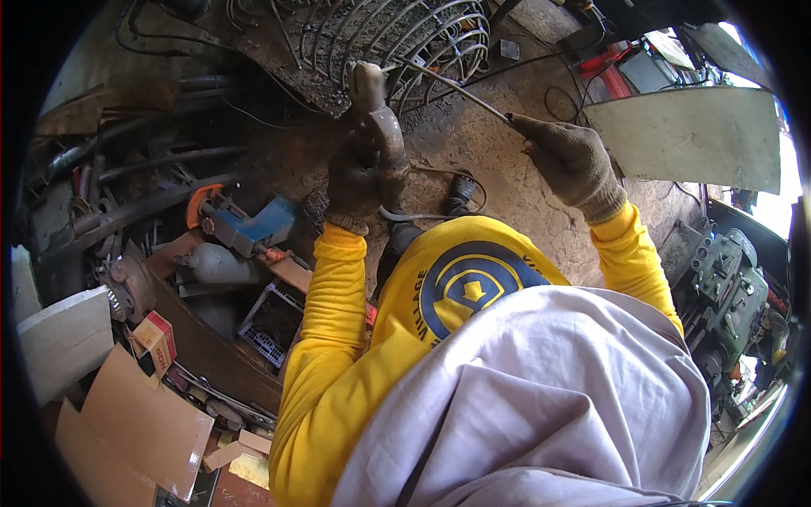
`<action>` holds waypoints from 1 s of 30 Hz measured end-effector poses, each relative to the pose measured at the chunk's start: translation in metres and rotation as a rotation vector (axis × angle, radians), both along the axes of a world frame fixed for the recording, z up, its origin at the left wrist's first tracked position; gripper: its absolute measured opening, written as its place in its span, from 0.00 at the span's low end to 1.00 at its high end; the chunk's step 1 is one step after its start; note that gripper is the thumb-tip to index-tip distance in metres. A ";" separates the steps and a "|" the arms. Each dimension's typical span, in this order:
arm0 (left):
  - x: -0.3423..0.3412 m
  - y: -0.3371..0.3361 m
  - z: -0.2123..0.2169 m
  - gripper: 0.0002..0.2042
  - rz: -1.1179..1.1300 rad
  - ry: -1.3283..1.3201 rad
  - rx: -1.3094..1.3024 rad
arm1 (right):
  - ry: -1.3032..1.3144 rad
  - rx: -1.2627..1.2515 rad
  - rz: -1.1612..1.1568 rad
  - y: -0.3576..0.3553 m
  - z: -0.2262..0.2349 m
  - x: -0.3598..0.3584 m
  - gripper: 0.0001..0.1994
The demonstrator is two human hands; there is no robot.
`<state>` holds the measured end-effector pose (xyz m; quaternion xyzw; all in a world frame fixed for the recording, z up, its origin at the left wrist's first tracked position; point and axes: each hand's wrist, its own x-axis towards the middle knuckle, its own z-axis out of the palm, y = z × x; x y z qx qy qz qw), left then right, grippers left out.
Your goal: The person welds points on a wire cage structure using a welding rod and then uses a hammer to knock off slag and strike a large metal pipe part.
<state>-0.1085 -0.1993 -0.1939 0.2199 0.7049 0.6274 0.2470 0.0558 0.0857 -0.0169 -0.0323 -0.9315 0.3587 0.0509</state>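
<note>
My left hand (353, 186), in a dark, dirty work glove, is closed round a thick brown, curved tool (389, 139) with a pale, blunt upper end. Its exact kind cannot be made out. In my right hand (570, 160), also gloved, is one end of a thin metal rod (460, 91). The rod slants up and left, and its far end overlaps a rounded cage of bent metal bars (405, 42). Whether they touch is unclear. The cage lies on a dirty, grit-covered work surface (262, 55).
Metal lengths (152, 165), a blue machine part (270, 224), a grey cylinder (220, 264) and cardboard (139, 422) crowd the left. On the right are a pale panel (693, 135) and a green machine (726, 287). Cables (557, 97) trail across the stained floor (507, 220).
</note>
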 end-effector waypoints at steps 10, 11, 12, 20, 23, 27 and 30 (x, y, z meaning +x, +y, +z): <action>0.003 -0.009 -0.005 0.18 -0.028 -0.282 0.163 | 0.116 -0.005 -0.001 -0.001 -0.005 -0.001 0.20; 0.004 -0.011 0.000 0.18 -0.022 -0.206 0.124 | 0.102 0.009 0.001 0.000 -0.004 -0.001 0.19; 0.004 -0.012 0.003 0.18 -0.016 -0.130 0.087 | 0.087 0.024 0.002 0.000 -0.003 -0.001 0.19; 0.007 -0.018 0.013 0.21 0.042 0.202 -0.045 | 0.080 -0.205 -0.007 0.001 -0.007 0.001 0.15; 0.008 -0.018 0.013 0.22 0.050 0.278 -0.065 | 0.069 -0.122 0.007 0.002 -0.003 0.001 0.14; 0.009 -0.023 0.013 0.23 0.065 0.425 -0.115 | -0.034 0.096 0.022 0.012 -0.013 0.008 0.14; 0.000 -0.020 0.007 0.24 0.020 0.620 -0.204 | 0.065 0.012 0.043 0.008 -0.014 0.005 0.18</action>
